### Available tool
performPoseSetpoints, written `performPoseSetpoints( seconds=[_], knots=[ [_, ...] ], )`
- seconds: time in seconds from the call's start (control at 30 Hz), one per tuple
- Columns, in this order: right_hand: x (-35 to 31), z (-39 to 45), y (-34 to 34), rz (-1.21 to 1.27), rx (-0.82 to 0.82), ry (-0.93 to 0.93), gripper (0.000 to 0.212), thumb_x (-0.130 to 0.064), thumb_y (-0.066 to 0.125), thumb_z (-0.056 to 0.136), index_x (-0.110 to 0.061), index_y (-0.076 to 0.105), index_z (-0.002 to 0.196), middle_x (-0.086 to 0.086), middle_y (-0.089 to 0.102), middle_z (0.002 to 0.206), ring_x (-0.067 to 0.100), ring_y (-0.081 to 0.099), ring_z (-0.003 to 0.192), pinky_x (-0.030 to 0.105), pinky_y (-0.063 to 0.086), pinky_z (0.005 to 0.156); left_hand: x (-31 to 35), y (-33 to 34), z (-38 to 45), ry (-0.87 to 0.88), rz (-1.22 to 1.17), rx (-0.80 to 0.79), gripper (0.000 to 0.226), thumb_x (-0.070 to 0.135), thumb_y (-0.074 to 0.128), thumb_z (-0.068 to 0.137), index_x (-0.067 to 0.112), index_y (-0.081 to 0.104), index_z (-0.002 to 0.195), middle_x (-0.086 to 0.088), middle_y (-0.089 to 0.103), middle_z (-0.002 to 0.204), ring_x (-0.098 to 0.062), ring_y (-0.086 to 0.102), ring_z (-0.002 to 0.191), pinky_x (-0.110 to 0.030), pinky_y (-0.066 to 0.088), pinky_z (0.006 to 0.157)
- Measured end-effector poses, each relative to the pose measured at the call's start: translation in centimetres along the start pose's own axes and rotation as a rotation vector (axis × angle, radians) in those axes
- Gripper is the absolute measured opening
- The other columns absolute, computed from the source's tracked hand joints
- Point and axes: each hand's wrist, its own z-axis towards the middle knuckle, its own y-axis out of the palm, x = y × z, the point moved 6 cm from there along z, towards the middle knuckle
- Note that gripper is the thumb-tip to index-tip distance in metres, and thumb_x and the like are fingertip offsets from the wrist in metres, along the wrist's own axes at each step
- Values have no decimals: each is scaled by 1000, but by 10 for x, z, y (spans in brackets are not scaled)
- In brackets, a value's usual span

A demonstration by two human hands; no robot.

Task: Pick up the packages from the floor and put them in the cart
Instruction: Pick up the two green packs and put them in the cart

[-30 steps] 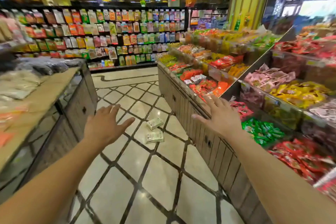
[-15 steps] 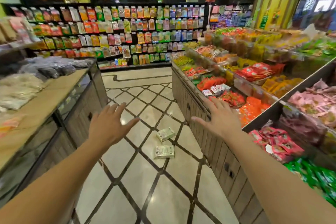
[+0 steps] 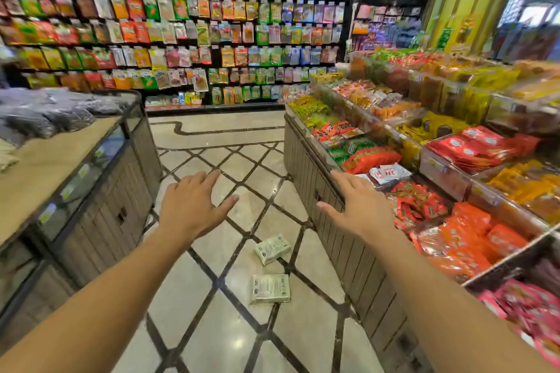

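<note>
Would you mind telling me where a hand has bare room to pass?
Bare floor tiles lie between the left counter and the two packages. The strip between those packages and the right display is narrower. The snack bins are crowded.

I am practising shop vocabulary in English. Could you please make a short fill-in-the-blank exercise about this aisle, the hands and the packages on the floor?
1. ____ pale green packages lie on the tiled floor: the nearer package and the farther package.
2. The left hand and the right hand are both open and hold ____.
3. The two packages lie closer to the snack display on the person's ____ side.

Missing words: two; nothing; right
</note>
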Motion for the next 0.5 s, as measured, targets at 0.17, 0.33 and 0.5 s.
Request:
performPoseSetpoints(
  seconds=[0.17,0.33,0.5],
  knots=[
    [2,82,41,22,-24,-6,90,-79,38,92,-29,27,165,1,40,165,26,35,153,46,44,115,-7,38,80,27,19,-20,85,79,33,92,22,46,154,-5,58,147,-28,55,133,-48,46,105],
    [14,171,95,38,-57,0,85,-72,47,95,-31,24,166,3,37,166,27,33,153,48,44,114,-9,89,160,32,27,-52,82,78,36,91,26,45,154,-2,55,152,-26,51,138,-49,42,109],
    [32,275,159,77,-93,18,88,-78,42,91,-32,26,165,4,37,166,28,33,153,49,46,113,-11,151,260,31,40,-93,78,77,41,92,26,48,152,-4,58,148,-28,52,136,-49,42,107]
  ],
)
